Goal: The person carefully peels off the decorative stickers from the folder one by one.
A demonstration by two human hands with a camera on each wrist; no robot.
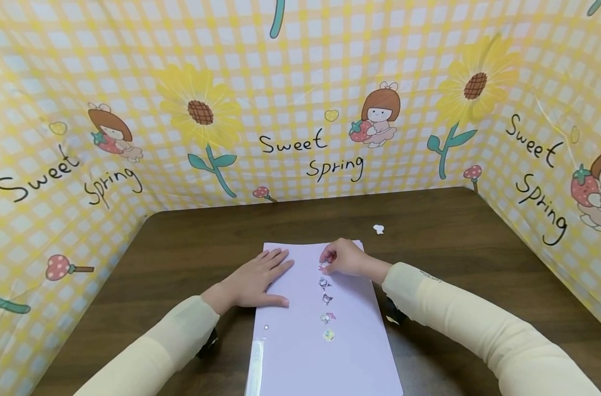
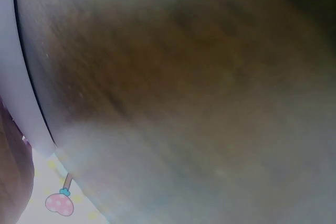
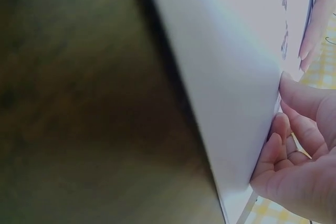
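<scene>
A pale lilac sheet or folder (image 1: 300, 352) lies on the table. Down its middle runs a column of small cartoon stickers, among them a dark character sticker (image 1: 325, 284), a pink-and-green one (image 1: 327, 318) and a round yellow one (image 1: 328, 335). At the top of that column, my right hand (image 1: 347, 257) pinches a red-and-white cartoon sticker (image 1: 323, 266) against the page with thumb and forefinger. In the right wrist view, the right hand's other fingers (image 3: 278, 150) curl by the page surface. My left hand (image 1: 260, 278) rests flat with fingers spread on the page's upper left.
A small white paper scrap (image 1: 378, 229) lies on the dark wooden table (image 1: 196, 231), beyond the page. Yellow checked cloth (image 1: 290, 99) with printed flowers walls in the back and both sides. A clear strip (image 1: 257, 357) runs along the page's lower left edge.
</scene>
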